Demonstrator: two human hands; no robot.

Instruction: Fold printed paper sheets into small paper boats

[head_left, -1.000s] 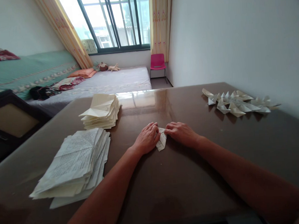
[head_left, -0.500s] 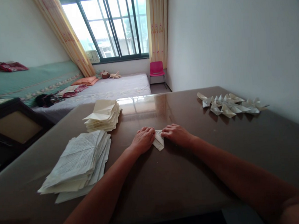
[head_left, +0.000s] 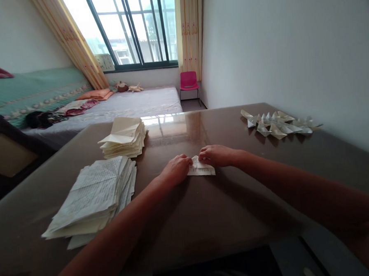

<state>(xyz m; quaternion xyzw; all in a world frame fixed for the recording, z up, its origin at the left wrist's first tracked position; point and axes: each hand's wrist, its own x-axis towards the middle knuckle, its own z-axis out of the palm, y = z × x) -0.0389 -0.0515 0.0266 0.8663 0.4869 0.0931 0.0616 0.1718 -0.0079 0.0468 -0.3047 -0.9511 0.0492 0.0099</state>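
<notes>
A small folded sheet of printed paper [head_left: 201,170] lies on the brown table, its straight edge toward me and a peak at the far side. My left hand [head_left: 177,169] is closed on its left side, fingers curled over the edge. From the right, my right hand [head_left: 216,155] pinches the upper right part of the paper. The fingertips of both hands partly cover it. To the left are a stack of printed sheets [head_left: 96,188] and, behind it, a stack of cream paper [head_left: 124,135]. Several folded paper shapes [head_left: 278,122] stand at the far right.
The glossy table [head_left: 177,229] reaches close to the white wall [head_left: 260,47] on the right. Beyond it are a bed [head_left: 151,100] and a pink chair [head_left: 189,81] under the window. A dark wooden cabinet [head_left: 9,159] stands at the left.
The folded paper pointed toward me before; now a straight edge faces me and the peak points away. My right hand has shifted slightly up and right. The view has tilted a little.
</notes>
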